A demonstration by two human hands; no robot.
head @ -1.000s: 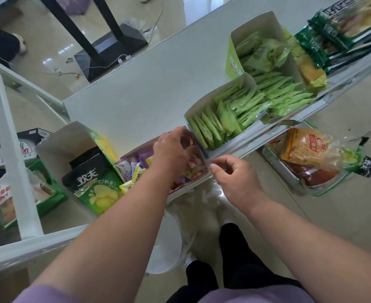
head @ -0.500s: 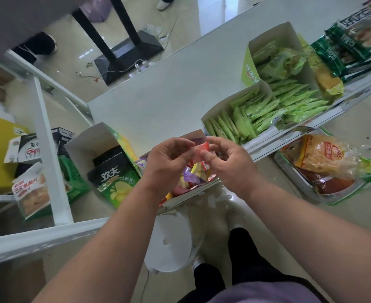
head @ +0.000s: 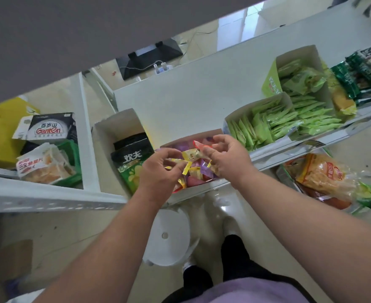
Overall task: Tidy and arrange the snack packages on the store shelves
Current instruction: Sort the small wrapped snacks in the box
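Observation:
Both hands hover over an open cardboard box (head: 189,142) of small mixed-colour candy packets at the front of the white shelf (head: 191,101). My right hand (head: 226,158) pinches a red packet (head: 200,145) and a yellow packet (head: 191,155) between thumb and fingers. My left hand (head: 158,171) has its fingers curled round yellow wrappers (head: 183,166) just left of them. More purple, yellow and red packets (head: 196,174) lie in the box beneath the hands.
Left of the candy box stands a box holding a green and black chip bag (head: 132,162). To the right are boxes of light green sachets (head: 274,125) and dark green packs (head: 359,77). A bread bag (head: 324,173) lies on the lower shelf; a white stool (head: 169,237) stands below.
The hands have drawn slightly apart and lifted candy packets out of the box; yellow packets now show between them beside the red one. The view has tilted up and moved closer.

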